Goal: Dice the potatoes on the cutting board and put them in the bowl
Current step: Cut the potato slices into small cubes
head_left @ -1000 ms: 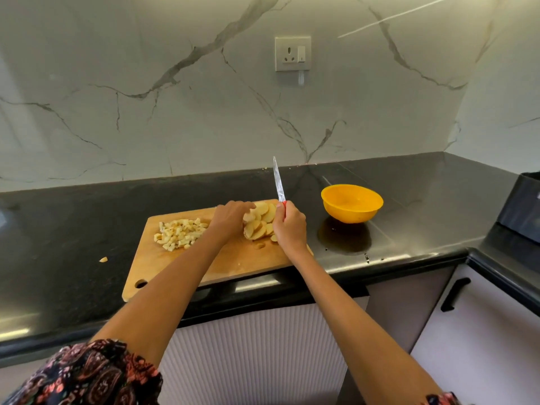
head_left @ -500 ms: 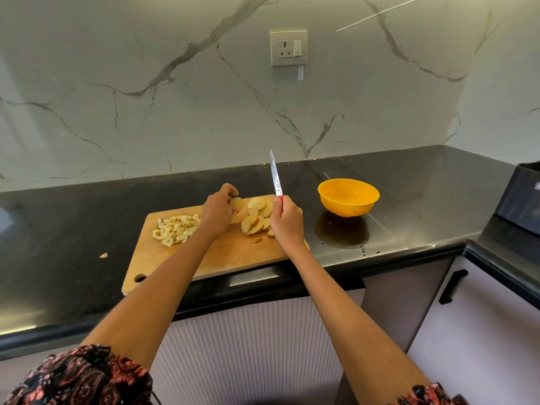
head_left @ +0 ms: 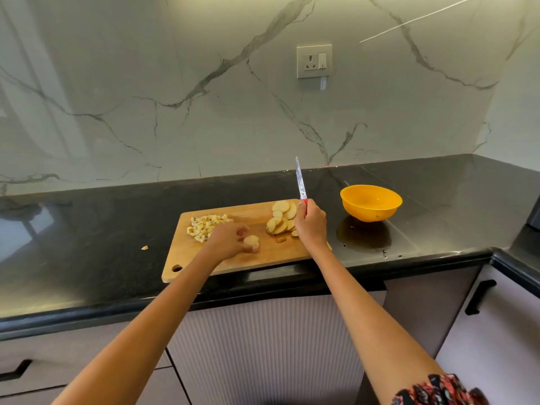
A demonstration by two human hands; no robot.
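Note:
A wooden cutting board (head_left: 263, 255) lies on the black counter. Diced potato (head_left: 206, 226) is heaped at its far left. Round potato slices (head_left: 282, 219) lie at its far right. My left hand (head_left: 230, 241) holds a small stack of potato slices (head_left: 252, 242) over the middle of the board. My right hand (head_left: 311, 223) grips the red handle of a knife (head_left: 300, 179), blade pointing up and away, beside the slices. The orange bowl (head_left: 370, 201) stands empty on the counter to the right of the board.
One potato scrap (head_left: 144, 247) lies on the counter left of the board. A wall socket (head_left: 314, 61) sits on the marble backsplash. A dark appliance edge (head_left: 534, 220) shows at the far right. Cabinet fronts with black handles run below the counter.
My left hand has taken slices from the pile at the right and carried them left to the middle of the board. My right hand still holds the knife upright.

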